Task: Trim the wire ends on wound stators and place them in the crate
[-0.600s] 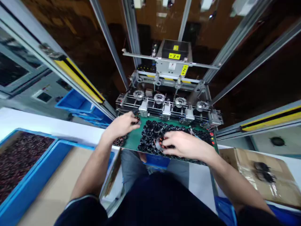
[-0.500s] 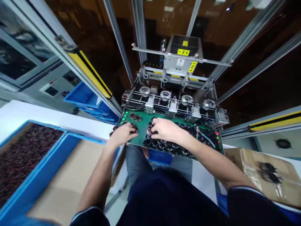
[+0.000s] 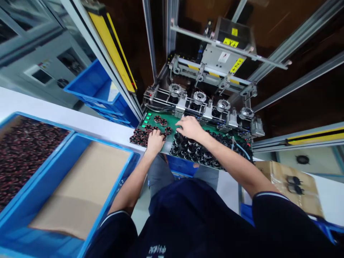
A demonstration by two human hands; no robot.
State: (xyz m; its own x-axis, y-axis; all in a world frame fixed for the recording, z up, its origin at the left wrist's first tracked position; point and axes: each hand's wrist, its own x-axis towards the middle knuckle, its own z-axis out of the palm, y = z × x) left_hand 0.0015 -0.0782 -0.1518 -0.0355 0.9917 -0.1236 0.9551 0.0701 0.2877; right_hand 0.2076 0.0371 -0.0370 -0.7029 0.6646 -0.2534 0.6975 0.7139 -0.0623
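Note:
My left hand [image 3: 156, 142] rests on the red-and-black ring parts [image 3: 139, 137] at the left end of the green work plate [image 3: 172, 119]; its fingers are bent over them, and whether it grips one cannot be seen. Over the left edge of the many black ring parts [image 3: 188, 147] is my right hand [image 3: 189, 127], fingers spread and pointing left, with nothing visible between them. A few red-and-black rings [image 3: 163, 122] lie apart near the green lit buttons. Behind the plate stands a machine with four round metal holders [image 3: 199, 97].
At the left, a blue bin [image 3: 77, 139] lined with cardboard stands beside another full of red-and-black parts [image 3: 32, 150]. Stacked blue crates [image 3: 94, 89] are behind. On the right, a cardboard box [image 3: 306, 179] carries two black parts. Metal posts and yellow safety bars [image 3: 115, 53] frame the machine.
The view has shifted and turned. My right hand has opened away from the dark part it was handling. My left hand now lies over the red-and-black rings, and another ring stands near its fingertips.

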